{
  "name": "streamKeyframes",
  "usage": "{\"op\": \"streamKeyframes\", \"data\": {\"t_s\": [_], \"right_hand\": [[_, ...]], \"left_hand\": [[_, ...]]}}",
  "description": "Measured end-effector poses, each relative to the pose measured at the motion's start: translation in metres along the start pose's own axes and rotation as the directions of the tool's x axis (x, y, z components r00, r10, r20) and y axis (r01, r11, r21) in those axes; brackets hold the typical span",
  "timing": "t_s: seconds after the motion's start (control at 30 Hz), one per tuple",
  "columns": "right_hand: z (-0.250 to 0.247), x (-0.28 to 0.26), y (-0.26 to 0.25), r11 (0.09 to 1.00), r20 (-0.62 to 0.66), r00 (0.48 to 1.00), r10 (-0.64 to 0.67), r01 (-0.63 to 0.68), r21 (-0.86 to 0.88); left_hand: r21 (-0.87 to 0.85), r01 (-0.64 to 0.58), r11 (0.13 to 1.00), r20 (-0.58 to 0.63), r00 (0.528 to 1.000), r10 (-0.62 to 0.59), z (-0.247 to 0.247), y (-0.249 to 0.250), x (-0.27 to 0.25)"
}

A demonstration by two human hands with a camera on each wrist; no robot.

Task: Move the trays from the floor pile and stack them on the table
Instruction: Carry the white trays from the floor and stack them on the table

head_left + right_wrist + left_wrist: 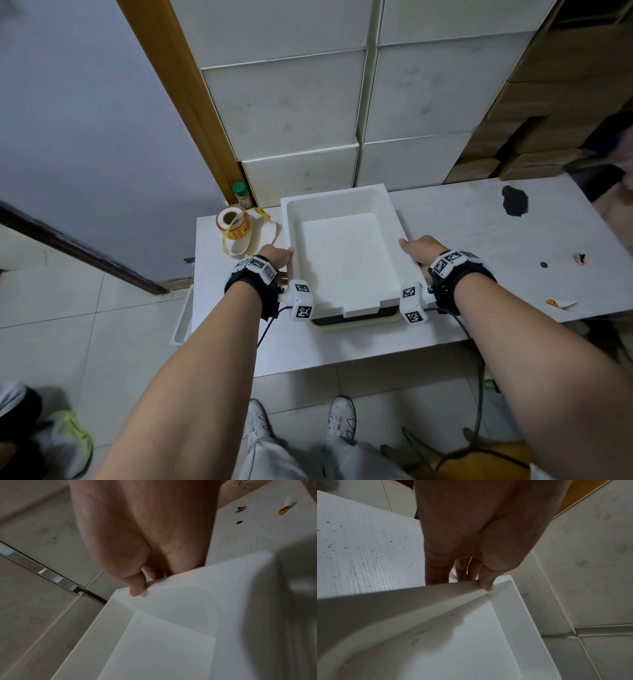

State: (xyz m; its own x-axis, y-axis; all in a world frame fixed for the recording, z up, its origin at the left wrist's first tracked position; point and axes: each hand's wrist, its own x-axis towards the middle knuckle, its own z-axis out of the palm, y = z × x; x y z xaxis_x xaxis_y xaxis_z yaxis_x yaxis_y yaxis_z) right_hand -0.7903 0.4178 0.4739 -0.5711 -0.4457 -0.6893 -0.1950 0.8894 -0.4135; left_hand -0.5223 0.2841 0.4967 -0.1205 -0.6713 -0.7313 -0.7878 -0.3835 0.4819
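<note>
A white rectangular tray (334, 200) sits over the middle of the white table (479, 233), and both my hands hold it. My left hand (279, 258) grips its left rim and my right hand (419, 250) its right rim. The left wrist view shows my left hand (471, 534) with the thumb on top of the tray (402, 601) rim and fingers down the outside. My right hand (137, 527) holds the tray (171, 649) the same way. Under the front edge, the rim of a second tray (356, 325) shows below a dark gap.
A roll of yellow tape (233, 224) and a green-capped bottle (241, 195) stand at the table's back left. Stacked white boxes (301, 102) rise behind. A black stain (513, 200) and scraps (560, 303) lie to the right. Another tray's edge (181, 318) shows beside the table's left end.
</note>
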Motion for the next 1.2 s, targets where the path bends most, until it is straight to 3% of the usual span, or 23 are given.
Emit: {"op": "streamKeyframes", "data": {"t_s": [0.23,0.37,0.53,0.67,0.97,1.2], "right_hand": [[-0.011,-0.01,-0.004,0.999,-0.036,0.998,0.045,-0.046,-0.024],[-0.011,0.005,0.009,0.998,0.0,0.998,0.064,-0.064,0.016],[-0.001,0.001,0.014,0.995,-0.058,0.993,0.099,-0.101,-0.025],[0.005,0.009,0.022,0.993,-0.076,0.991,0.11,-0.107,0.039],[0.014,0.009,0.022,0.991,-0.098,0.99,0.104,-0.095,0.09],[0.021,0.017,0.018,0.994,-0.112,0.989,0.098,-0.091,0.064]], "left_hand": [[-0.152,0.073,0.986,0.03,0.997,-0.07,0.004,0.001,-0.007],[-0.087,0.077,0.993,0.011,0.997,-0.076,0.01,-0.008,0.001],[-0.244,0.129,0.961,0.058,0.991,-0.118,0.028,-0.019,0.007],[-0.381,0.164,0.91,0.102,0.986,-0.135,0.035,-0.022,0.004],[-0.431,0.107,0.896,0.085,0.993,-0.078,0.029,-0.018,0.004],[-0.427,0.138,0.894,0.065,0.99,-0.121,0.032,-0.029,0.022]]}}
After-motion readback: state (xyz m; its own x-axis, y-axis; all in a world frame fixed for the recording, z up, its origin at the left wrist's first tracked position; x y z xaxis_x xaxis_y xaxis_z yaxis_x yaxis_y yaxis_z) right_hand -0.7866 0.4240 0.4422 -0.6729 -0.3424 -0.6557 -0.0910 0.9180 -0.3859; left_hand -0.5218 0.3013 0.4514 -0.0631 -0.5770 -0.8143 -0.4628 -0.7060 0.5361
